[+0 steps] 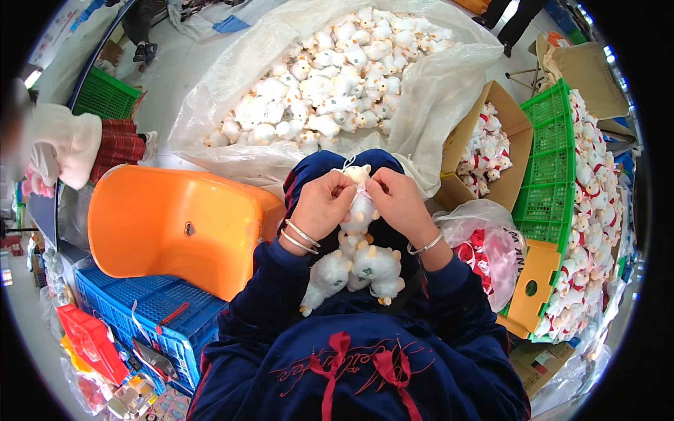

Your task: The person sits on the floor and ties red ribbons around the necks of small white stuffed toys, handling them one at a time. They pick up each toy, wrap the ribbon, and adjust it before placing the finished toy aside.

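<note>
Head view: white plush toy is over the lap, btwn L hand & R hand, both w/ fingertips pinched narrow, holding it at the neck; can't tell if fur or trim is gripped. Prob. v. light, soft & squashy, not fragile; best hold is round the torso or just under the head, w/ gentle pinch.

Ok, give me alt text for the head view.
A person's left hand and right hand pinch at the neck of a small white plush toy, above more plush toys on the lap. Ahead, a translucent plastic bag holds many similar toys; an orange chair stands at left.
</note>
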A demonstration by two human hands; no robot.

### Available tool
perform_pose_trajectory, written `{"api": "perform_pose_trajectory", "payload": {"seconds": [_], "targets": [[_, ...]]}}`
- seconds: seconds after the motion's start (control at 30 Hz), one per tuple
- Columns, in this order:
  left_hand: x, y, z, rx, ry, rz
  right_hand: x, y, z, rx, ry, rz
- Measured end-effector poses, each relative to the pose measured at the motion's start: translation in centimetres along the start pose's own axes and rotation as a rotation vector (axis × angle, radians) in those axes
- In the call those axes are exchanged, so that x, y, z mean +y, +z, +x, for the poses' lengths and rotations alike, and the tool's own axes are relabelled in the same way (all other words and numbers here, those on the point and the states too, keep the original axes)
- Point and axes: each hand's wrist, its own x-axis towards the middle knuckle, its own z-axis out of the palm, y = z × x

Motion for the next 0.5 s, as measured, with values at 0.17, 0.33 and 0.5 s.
{"api": "perform_pose_trajectory", "payload": {"seconds": [0.17, 0.33, 0.5], "targets": [[0.1, 0.1, 0.0, -0.002, -0.006, -0.039, 0.2, 1.0, -0.6, 0.133, -0.075, -0.033], [0.5, 0.5, -0.6, 0.0, -0.037, -0.047, 0.5, 2.0, -1.5, 0.229, -0.047, 0.017], [0.1, -0.1, -1.3, -0.023, -0.178, -0.129, 3.1, 1.7, -1.0, 0.107, 0.08, 0.23]]}}
